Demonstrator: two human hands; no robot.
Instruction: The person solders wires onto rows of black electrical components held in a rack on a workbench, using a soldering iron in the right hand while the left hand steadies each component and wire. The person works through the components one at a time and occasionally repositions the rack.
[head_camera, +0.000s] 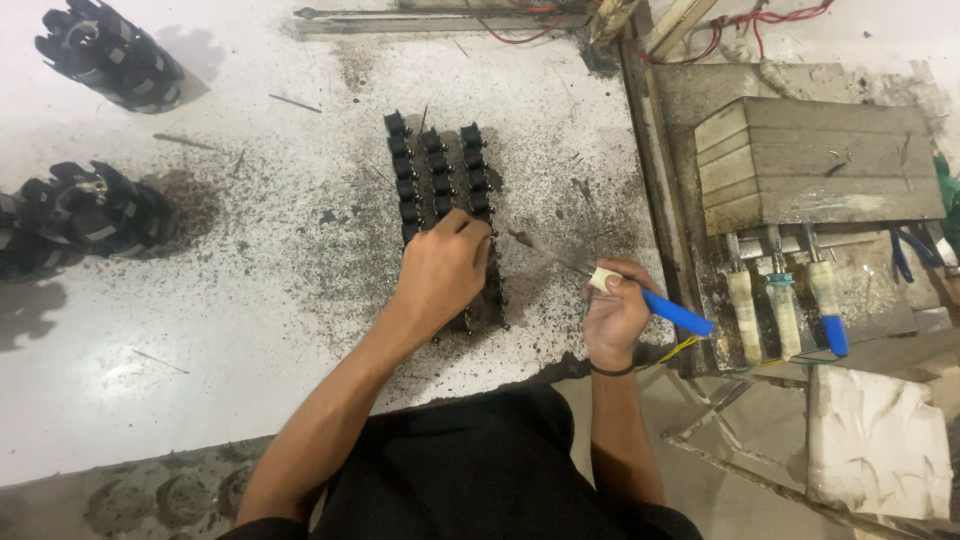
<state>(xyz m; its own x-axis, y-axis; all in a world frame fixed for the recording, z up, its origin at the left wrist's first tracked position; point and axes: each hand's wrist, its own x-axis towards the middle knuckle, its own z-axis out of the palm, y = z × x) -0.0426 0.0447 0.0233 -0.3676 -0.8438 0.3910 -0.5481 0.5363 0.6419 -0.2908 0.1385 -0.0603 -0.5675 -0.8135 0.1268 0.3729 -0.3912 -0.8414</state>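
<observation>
Left hand (443, 275) laid palm-down on a block of small black parts (440, 180), fingers curled over its near end, pressing it to the worktop (250, 300). Block set in three rows, lengthwise from mid-worktop toward the near edge, closer to the right edge than the left.

Right hand (615, 310) closed round a soldering iron (610, 282): blue handle jutting past the palm to the right, white collar at the fingertips, thin metal tip aimed left at the block's near right side. Whether tip touches block: cannot tell. Dark band on the right wrist.

Grey-black dust and specks strewn around the block. Two black ring-shaped clusters (110, 55) (85, 210) near the left edge, one at the far left corner, one below it, well apart from the hands.

Beyond the right edge, a wooden block (820, 160) with three more irons (785, 305) lying side by side under it, handles toward the near side. White cloth (875, 440) at the near right. Red wires (760, 25) at the far right.
</observation>
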